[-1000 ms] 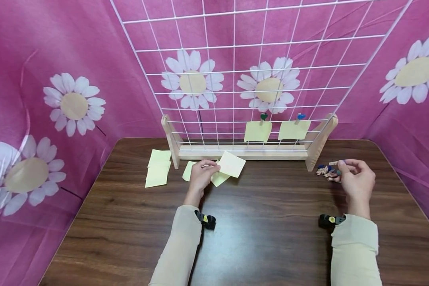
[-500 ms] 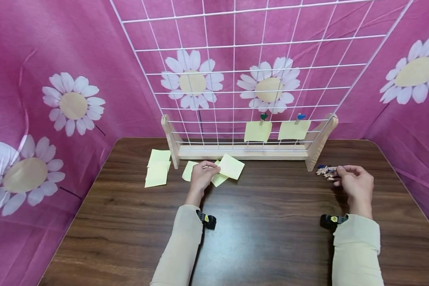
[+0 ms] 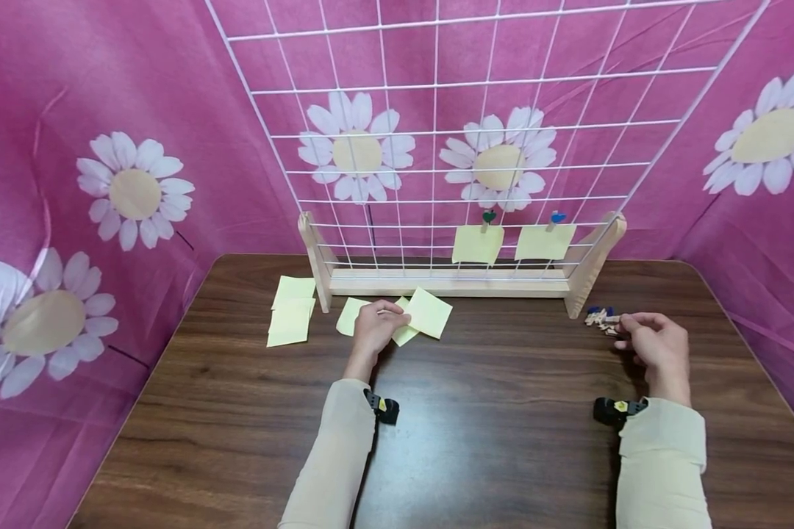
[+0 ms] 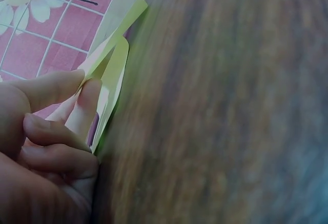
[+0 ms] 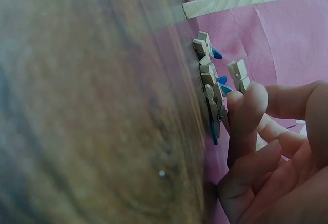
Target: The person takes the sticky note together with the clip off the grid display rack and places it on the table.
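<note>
My left hand pinches a yellow sticky note by its left edge between thumb and finger. In the left wrist view the pinched sticky note tilts up, with another note under it. Over at the right, my right hand pinches a small wooden clothespin, its free end poking out past the fingertips. Just below and beside that hand lies a heap of small clothespins, some with blue or teal ornaments.
A white wire grid stands in a wooden base at the table's back. Two notes hang from it by clothespins with green and blue hearts. More sticky notes lie on the table at the left.
The note in my left hand has lowered slightly. My right hand has shifted a little down and toward me, keeping its pinch beside the heap.
</note>
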The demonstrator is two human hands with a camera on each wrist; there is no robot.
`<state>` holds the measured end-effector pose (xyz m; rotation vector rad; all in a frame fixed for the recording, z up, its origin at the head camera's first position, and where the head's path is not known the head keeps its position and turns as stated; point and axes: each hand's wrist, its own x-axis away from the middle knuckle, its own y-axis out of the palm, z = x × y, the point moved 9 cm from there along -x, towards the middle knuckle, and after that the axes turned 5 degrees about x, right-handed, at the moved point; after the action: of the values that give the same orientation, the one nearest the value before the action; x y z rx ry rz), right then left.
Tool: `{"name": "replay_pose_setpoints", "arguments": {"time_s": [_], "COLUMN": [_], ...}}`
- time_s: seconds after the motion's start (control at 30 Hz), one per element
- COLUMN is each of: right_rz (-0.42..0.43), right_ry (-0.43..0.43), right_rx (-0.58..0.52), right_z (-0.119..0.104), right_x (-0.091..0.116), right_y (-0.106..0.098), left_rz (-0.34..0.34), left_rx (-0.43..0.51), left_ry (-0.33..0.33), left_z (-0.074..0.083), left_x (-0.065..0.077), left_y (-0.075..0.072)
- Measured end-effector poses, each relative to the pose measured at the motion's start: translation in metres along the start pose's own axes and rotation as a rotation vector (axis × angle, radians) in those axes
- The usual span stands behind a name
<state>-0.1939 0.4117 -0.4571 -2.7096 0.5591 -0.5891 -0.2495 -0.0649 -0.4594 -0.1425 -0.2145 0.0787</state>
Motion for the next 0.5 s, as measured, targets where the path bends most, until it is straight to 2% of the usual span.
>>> {"name": "replay_pose_setpoints", "arguments": {"time_s": [0.23, 0.5], "right_rz": [0.019, 0.026], "right_ry": [-0.058, -0.053], "right_rx": [0.162, 0.215], "right_z": [-0.0048, -0.0039], "right_x": [-0.003, -0.0038], "right_y": [0.0027, 0.0031], "left_rz": [-0.021, -0.028], "left_rx": [-0.045, -0.054], "left_ry": [0.022, 0.035], "left_z": [0.003, 0.0033], "left_x": [-0.0008, 0.0008], "left_y": [-0.0004, -0.0009]}}
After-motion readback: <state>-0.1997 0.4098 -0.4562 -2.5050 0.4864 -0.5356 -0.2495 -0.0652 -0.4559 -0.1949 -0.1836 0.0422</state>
